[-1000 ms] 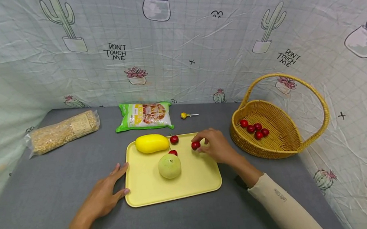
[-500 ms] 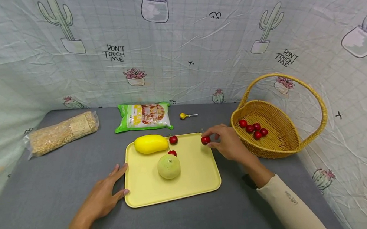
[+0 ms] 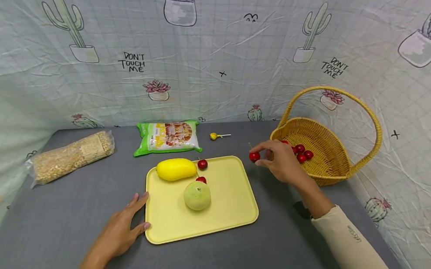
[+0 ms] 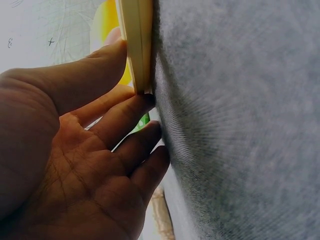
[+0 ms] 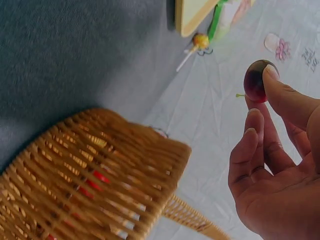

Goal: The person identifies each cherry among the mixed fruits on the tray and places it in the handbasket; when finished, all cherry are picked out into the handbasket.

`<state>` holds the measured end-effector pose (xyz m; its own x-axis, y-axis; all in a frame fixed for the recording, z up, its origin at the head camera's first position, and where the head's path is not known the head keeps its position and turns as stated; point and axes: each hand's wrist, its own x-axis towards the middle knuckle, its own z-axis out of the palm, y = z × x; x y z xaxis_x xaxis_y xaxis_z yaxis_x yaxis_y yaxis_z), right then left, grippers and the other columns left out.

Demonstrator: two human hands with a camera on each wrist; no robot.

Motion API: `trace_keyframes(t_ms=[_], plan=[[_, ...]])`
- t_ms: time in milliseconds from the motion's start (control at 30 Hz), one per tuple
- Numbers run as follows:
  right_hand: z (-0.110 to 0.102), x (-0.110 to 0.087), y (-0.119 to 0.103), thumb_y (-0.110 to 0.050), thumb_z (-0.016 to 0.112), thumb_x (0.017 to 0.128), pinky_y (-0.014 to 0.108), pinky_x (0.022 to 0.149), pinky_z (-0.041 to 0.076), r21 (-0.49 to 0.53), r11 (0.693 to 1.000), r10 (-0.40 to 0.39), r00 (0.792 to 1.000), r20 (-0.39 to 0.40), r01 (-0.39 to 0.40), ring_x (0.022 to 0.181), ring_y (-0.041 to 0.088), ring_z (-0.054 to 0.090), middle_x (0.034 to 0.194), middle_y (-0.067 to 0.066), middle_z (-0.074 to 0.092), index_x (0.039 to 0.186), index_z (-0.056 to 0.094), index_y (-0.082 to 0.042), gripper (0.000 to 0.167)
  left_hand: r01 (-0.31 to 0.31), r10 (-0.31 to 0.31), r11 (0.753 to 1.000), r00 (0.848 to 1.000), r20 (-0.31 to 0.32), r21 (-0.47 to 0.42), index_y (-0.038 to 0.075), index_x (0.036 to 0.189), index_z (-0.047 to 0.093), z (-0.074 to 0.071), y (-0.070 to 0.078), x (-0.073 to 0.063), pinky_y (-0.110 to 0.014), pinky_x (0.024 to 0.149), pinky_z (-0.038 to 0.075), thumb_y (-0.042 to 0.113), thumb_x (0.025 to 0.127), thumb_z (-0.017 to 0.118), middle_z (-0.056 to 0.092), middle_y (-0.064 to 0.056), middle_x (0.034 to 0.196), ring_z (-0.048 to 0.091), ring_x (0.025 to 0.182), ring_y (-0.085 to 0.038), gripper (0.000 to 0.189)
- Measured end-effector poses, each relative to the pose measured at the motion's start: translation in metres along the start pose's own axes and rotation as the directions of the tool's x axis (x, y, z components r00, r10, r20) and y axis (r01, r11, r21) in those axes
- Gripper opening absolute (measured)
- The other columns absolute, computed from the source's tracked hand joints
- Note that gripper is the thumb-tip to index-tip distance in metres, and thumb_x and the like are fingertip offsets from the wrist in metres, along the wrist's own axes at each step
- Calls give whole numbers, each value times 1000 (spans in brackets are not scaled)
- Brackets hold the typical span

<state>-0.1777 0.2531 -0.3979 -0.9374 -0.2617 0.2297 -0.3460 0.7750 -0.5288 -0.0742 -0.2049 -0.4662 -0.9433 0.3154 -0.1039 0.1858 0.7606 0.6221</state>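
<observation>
Between thumb and fingertips my right hand (image 3: 283,160) pinches a dark red cherry (image 3: 254,156), held above the table between the tray and the basket. In the right wrist view the same cherry (image 5: 256,81) shows a short green stem. My left hand (image 3: 119,229) touches the left edge of the yellow tray (image 3: 227,212) with its fingers fairly straight. On the tray lie a yellow mango-shaped fruit (image 3: 176,169), a round pale green fruit (image 3: 197,196) and two cherries (image 3: 202,164), one partly behind the green fruit. Several cherries (image 3: 301,158) lie in the wicker basket (image 3: 330,162), partly hidden by my right hand.
A green-and-white food packet (image 3: 167,137) lies behind the tray, with a yellow-wrapped lollipop (image 3: 218,136) to its right. At the far left is a clear bag of pale yellow kernels (image 3: 72,157). The basket's tall handle (image 3: 376,122) arches up beside the patterned cloth.
My right hand has carried the cherry rightward off the tray, to a place just left of the basket. My left hand stays at the tray's edge.
</observation>
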Motion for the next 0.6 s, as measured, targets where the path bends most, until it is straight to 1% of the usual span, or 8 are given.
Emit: trace_keyframes(t_ms=[167,367,433,600], plan=[[-8,-2,6,-8,89,85,35,72,49,6,1000,10,1000,-24,-10,84,23,62,100,6,74,115,83,-18,31,7,-7,1000,1000,5,5,7,166,37,0,0,0,-74,113,40,20,95,81,32,-36,166,37,151,-56,85],[-17,-4,16,-7,88,87,36,77,53,14,999,51,997,-57,-50,91,24,67,113,8,75,116,82,-18,32,-1,1,1000,1000,-2,0,7,166,37,1,-1,0,-74,113,40,19,95,81,32,-36,166,38,151,-57,84],[-20,-4,20,-5,88,86,36,77,53,14,998,64,996,-66,-64,91,24,67,114,10,75,116,82,-17,32,-7,7,1000,1000,-4,-7,7,166,36,1,-2,0,-74,113,40,19,96,80,31,-37,166,37,150,-58,84],[-26,-3,30,-3,87,87,28,68,50,22,997,80,993,-89,-79,82,25,63,106,13,74,116,82,-14,31,-15,15,1000,1000,-5,-19,7,167,35,1,-4,0,-74,113,41,18,96,80,30,-37,167,36,151,-58,84]])
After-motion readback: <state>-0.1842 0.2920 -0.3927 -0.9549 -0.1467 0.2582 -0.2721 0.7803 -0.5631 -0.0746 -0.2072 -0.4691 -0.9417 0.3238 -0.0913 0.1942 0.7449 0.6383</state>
